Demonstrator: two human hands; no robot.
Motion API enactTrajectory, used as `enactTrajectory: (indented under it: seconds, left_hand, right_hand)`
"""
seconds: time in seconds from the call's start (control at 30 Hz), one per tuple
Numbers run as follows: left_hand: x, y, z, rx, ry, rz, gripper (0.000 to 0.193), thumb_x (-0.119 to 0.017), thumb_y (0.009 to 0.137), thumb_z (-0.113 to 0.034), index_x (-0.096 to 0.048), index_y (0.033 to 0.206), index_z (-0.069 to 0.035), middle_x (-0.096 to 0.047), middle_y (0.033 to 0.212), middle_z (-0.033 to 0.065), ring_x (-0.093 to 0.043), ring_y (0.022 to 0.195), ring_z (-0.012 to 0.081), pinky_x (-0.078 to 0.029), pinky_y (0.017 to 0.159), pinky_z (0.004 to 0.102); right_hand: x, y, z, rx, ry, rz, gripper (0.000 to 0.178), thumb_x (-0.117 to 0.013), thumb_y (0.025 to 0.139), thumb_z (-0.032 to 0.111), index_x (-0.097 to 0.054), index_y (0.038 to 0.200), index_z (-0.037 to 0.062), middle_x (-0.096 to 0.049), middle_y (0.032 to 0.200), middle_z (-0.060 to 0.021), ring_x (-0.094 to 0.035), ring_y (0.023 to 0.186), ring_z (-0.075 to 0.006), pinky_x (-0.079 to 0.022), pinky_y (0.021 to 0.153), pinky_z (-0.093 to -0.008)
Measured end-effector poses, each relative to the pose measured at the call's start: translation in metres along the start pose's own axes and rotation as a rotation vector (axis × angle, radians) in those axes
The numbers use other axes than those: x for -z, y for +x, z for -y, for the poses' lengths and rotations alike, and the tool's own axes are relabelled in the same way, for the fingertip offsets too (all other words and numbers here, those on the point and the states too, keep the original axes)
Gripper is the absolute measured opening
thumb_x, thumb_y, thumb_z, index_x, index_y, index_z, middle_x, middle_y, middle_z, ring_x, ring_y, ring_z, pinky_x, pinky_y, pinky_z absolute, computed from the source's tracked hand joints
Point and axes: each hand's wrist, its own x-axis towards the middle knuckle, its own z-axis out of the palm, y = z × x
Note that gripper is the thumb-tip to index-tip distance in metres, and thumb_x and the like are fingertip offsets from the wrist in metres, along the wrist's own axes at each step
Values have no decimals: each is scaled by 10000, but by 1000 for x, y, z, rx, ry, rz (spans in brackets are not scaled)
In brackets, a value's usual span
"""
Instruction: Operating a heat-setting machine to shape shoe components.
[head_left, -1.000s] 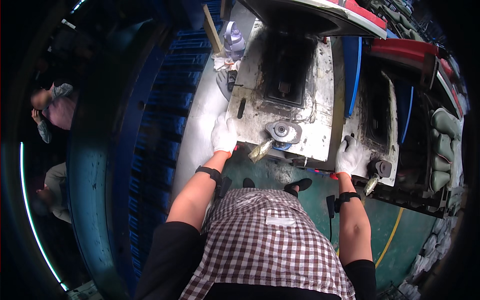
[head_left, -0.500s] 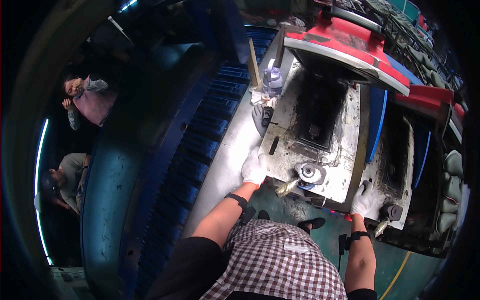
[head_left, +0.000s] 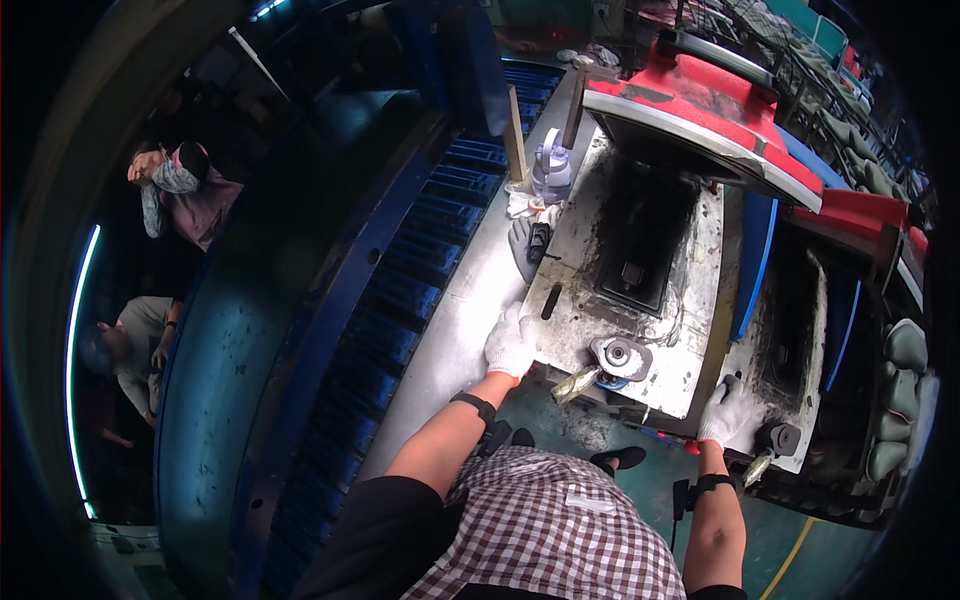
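Note:
My left hand, in a white knit glove, rests at the near left corner of a worn metal plate; its fingers lie extended. My right hand, gloved alike, lies with extended fingers on the near left part of a second metal plate. Neither hand shows anything in its grasp. Between them, a round metal fitting with a tape-wrapped handle sits at the first plate's near edge. Farther back on that plate is a black rectangular recess. A raised red cover with a pale rim stands over its far end.
A clear jug, a grey glove and a black object lie along the pale ledge left of the plate. Blue slatted conveyor runs farther left. Two people are beyond it. Grey padded pieces stack at right.
The view has shifted slightly. Both my hands keep their places on the plates. Across the conveyor, one person has brought an arm up before the head.

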Motion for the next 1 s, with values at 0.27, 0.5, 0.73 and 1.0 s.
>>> enactTrajectory:
  seconds: [0.27, 0.5, 0.73, 1.0]
  left_hand:
    - [0, 1, 1, -4, -27, -19, 503, -483, 1063, -367, -543, 1451, -53, -647, 1323, 270, -645, 1186, 457, -502, 1029, 529]
    - [-1, 0, 5, -37, 9, -36, 482, -469, 1058, -357, -545, 1429, -60, -653, 1313, 264, -653, 1158, 458, -511, 1006, 536]
    - [0, -1, 0, 29, -8, 37, 490, -486, 1057, -330, -531, 1461, -55, -626, 1369, 260, -625, 1231, 452, -493, 1062, 510]
    - [-5, 0, 7, 22, -14, 1, 461, -486, 1056, -325, -538, 1442, -78, -646, 1321, 242, -637, 1204, 438, -499, 1041, 518]
  right_hand:
    - [5, 3, 2, 0, -17, 24, 215, -626, 934, 161, -725, 1097, 60, -705, 1092, -179, -636, 1080, -376, -498, 965, -481]
    - [0, 1, -1, -13, -2, 54, 250, -627, 957, 189, -715, 1153, 61, -710, 1103, -191, -634, 1094, -387, -492, 975, -484]
    - [-1, 3, -11, -39, 2, 121, 320, -591, 984, 208, -686, 1247, 52, -737, 1187, -185, -688, 1110, -381, -523, 966, -479]
    - [-2, 4, -7, -39, 40, 139, 322, -573, 986, 194, -691, 1240, 35, -721, 1178, -197, -667, 1111, -382, -511, 969, -476]
